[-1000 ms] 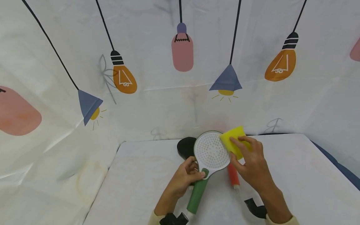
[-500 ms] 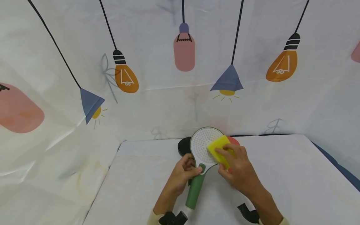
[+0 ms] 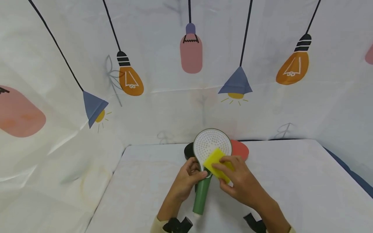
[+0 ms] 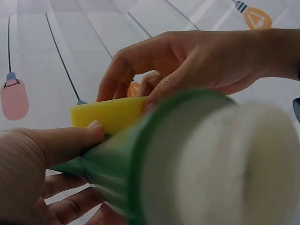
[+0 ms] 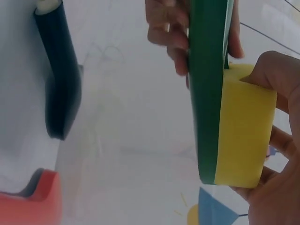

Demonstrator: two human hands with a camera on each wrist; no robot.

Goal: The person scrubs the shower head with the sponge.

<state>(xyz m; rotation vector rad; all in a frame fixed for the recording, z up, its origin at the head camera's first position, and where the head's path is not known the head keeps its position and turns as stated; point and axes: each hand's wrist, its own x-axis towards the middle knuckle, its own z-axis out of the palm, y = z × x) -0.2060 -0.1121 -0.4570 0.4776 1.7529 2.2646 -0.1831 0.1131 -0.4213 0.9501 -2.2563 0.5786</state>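
Observation:
A shower head (image 3: 211, 142) with a white nozzle face and green handle (image 3: 202, 197) is raised over the table, face toward the head camera. My left hand (image 3: 187, 179) grips it at the neck, thumb on the front. In my right hand (image 3: 240, 181) is a yellow sponge (image 3: 217, 161), pinched between thumb and fingers. The sponge lies flat against the lower part of the face and the neck, near my left thumb. From the right wrist view, the sponge (image 5: 246, 131) presses along the front of the green shower head (image 5: 206, 103).
Behind the held shower head, a black shower head (image 3: 189, 151) and a red one (image 3: 240, 149) lie on the white table (image 3: 140, 187). A white sheet with printed lamps (image 3: 163, 113) hangs behind the table's back edge.
My right hand has slid the sponge from the right rim of the face down and left to the neck. The shower head has shifted slightly up and left, uncovering the red one's head.

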